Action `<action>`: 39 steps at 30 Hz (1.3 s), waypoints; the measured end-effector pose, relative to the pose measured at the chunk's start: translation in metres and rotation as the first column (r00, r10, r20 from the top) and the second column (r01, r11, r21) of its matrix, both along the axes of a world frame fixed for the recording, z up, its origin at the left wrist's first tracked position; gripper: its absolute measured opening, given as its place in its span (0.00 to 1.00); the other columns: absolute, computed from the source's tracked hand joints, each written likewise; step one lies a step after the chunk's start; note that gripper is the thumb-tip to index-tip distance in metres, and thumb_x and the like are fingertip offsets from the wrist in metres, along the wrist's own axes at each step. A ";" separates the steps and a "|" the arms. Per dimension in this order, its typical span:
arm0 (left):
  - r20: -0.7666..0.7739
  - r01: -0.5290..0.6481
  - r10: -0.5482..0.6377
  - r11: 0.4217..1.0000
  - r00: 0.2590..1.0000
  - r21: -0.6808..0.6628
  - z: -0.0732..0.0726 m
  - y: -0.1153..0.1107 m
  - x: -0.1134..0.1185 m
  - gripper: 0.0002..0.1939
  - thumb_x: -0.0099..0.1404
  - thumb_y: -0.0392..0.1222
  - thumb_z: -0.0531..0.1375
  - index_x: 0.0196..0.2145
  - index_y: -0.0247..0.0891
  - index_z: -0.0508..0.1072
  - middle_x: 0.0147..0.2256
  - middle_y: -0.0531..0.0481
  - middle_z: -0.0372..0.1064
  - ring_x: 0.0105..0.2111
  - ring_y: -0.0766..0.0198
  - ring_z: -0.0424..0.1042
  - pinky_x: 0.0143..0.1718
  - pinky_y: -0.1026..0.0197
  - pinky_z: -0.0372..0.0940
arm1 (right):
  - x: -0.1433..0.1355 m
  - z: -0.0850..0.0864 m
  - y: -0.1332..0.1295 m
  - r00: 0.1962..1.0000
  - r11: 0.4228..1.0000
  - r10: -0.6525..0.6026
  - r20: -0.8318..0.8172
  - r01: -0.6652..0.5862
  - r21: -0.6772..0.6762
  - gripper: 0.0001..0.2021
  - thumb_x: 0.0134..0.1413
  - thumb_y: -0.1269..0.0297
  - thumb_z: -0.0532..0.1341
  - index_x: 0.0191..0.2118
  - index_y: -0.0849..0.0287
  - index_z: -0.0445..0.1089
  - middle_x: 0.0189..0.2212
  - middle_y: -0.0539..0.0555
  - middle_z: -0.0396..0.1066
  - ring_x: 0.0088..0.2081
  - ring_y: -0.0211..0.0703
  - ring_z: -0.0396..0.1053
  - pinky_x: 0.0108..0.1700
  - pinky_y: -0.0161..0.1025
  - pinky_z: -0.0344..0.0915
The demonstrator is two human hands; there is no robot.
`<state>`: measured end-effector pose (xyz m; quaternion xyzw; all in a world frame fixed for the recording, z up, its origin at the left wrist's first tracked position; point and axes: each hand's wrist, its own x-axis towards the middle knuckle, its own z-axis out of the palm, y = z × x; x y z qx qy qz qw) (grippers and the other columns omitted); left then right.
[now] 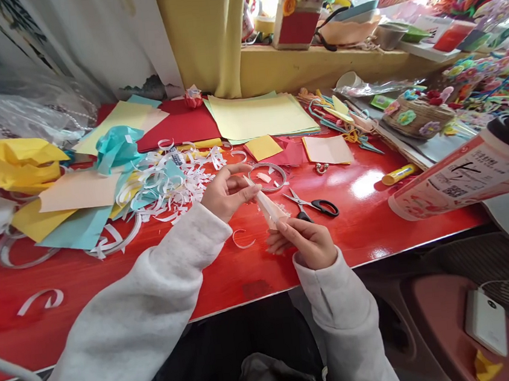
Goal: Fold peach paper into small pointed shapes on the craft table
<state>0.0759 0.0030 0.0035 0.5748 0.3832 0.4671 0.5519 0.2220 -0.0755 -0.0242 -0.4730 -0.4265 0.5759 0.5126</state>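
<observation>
our left hand (226, 194) pinches the upper end of the pale paper (271, 208) between thumb and fingers, and our right hand (311, 242) grips its lower end. the paper slants between the two hands, above the red table (358, 228). the scissors (311, 204) lie open just beside our right hand, near the ring (284, 178). white scraps (190, 188) lie in a heap beyond our left arm.
</observation>
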 end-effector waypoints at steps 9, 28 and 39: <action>-0.109 0.306 -0.332 0.930 0.937 -0.203 -0.010 -0.013 0.009 0.16 0.47 0.46 0.62 0.29 0.30 0.70 0.26 0.49 0.70 0.27 0.68 0.69 0.30 0.65 0.65 | 0.000 0.001 -0.002 0.999 1.000 -0.027 0.033 0.027 0.006 0.13 0.45 0.57 0.58 0.28 0.65 0.67 0.15 0.49 0.66 0.13 0.33 0.64 0.11 0.27 0.53; -0.078 0.230 -0.258 0.938 0.963 -0.261 -0.002 -0.011 0.007 0.11 0.47 0.41 0.62 0.26 0.29 0.71 0.23 0.51 0.70 0.23 0.70 0.68 0.27 0.67 0.65 | -0.002 0.001 -0.003 0.998 0.997 0.060 -0.009 -0.059 0.052 0.13 0.49 0.57 0.54 0.32 0.62 0.67 0.21 0.53 0.70 0.18 0.36 0.67 0.18 0.32 0.61; -0.101 0.246 -0.282 0.930 0.954 -0.272 -0.001 -0.011 0.007 0.10 0.48 0.40 0.61 0.26 0.29 0.71 0.23 0.50 0.70 0.23 0.70 0.68 0.27 0.66 0.65 | 0.000 -0.001 -0.005 0.998 0.997 0.054 0.013 -0.055 0.054 0.11 0.47 0.60 0.56 0.32 0.63 0.68 0.20 0.51 0.69 0.19 0.34 0.67 0.20 0.32 0.62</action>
